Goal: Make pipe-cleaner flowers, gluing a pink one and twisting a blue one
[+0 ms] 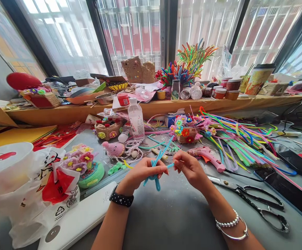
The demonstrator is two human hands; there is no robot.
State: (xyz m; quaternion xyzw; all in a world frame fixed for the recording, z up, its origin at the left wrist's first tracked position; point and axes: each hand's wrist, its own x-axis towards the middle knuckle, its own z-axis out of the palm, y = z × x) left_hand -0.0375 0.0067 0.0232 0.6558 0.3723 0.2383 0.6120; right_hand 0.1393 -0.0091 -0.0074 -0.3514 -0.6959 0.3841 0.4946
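Note:
A bundle of light-blue pipe cleaners, bent into loops at the bottom with straight ends sticking up, is pinched in my left hand. My right hand closes thumb and fingers on the end of one blue strand that stretches across from the bundle. Both hands are above the grey tabletop. Just beyond my right hand lies a pink glue gun. Black-handled scissors lie open to the right of my right forearm.
Loose coloured pipe cleaners spread over the right side, near a dark phone. A clear bottle and a flower-trimmed basket stand behind my hands. At left are a plastic bag, a white flat device and a green flowerpot.

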